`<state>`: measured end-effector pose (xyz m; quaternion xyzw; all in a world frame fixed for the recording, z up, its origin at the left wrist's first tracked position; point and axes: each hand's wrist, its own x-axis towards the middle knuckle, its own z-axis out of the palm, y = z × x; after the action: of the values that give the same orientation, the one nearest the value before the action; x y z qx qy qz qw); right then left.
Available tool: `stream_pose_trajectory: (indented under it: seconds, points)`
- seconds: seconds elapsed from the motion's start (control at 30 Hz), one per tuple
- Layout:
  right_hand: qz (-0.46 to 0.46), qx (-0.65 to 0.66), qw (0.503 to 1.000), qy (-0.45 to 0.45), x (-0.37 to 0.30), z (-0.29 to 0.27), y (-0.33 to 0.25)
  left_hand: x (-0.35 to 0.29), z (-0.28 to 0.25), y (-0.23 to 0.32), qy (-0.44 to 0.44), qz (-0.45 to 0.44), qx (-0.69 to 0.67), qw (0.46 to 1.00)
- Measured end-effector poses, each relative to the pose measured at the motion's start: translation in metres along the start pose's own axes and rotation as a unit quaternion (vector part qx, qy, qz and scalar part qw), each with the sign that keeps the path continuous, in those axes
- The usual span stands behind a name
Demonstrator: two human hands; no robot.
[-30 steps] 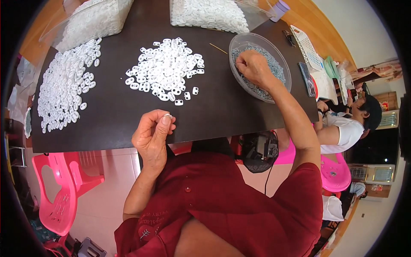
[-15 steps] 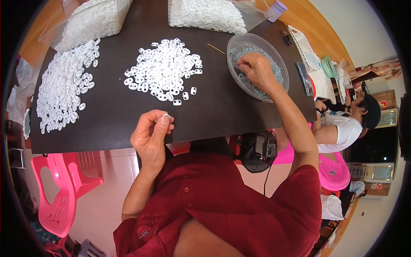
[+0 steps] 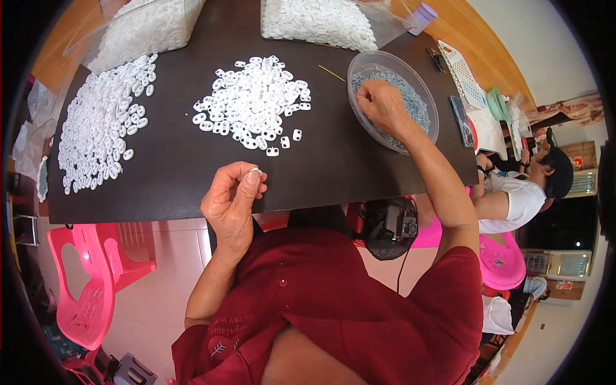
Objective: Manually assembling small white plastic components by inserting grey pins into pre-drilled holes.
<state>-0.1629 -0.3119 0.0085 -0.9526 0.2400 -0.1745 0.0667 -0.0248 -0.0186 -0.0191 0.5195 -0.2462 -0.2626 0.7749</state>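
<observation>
My left hand (image 3: 231, 199) hovers at the near edge of the dark table (image 3: 173, 167), its thumb and fingers pinched on a small white plastic piece (image 3: 255, 172). My right hand (image 3: 380, 106) reaches into a clear round bowl (image 3: 359, 67) of small grey-blue metal bits, fingers curled down among them; whether it holds any is hidden. A heap of white plastic pieces (image 3: 253, 102) lies in the table's middle, just beyond my left hand. A second, wider spread of white pieces (image 3: 99, 125) lies at the left.
Two clear bags of white pieces (image 3: 147, 25) (image 3: 317, 19) stand at the table's far edge. A phone (image 3: 462, 120) lies right of the bowl. Another person (image 3: 526, 192) sits at the right. Pink plastic chairs (image 3: 90, 276) stand below left, and a small black fan (image 3: 391, 224) under the table.
My right hand has stayed in the bowl, shifting slightly among the bits. My left hand holds its pinch near the table edge, barely moved.
</observation>
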Motion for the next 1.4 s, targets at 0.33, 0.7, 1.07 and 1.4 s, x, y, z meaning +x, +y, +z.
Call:
stream_pose_trajectory:
  seconds: [0.33,0.7,1.07,1.4]
  points:
    - [0.122,0.178,0.975,0.047,-0.018,-0.04,-0.065,0.003,0.0,0.003,0.002,-0.024,-0.02,1.0]
    - [-0.042,0.359,0.932,-0.016,-0.021,0.009,-0.138,0.007,-0.004,0.004,0.002,-0.037,-0.061,0.997]
    - [0.09,0.494,0.86,-0.092,-0.027,0.011,-0.171,0.011,-0.006,0.009,-0.01,-0.077,-0.077,0.994]
    - [0.063,0.509,0.856,-0.071,-0.024,0.016,-0.18,0.01,-0.006,0.006,-0.006,-0.078,-0.087,0.993]
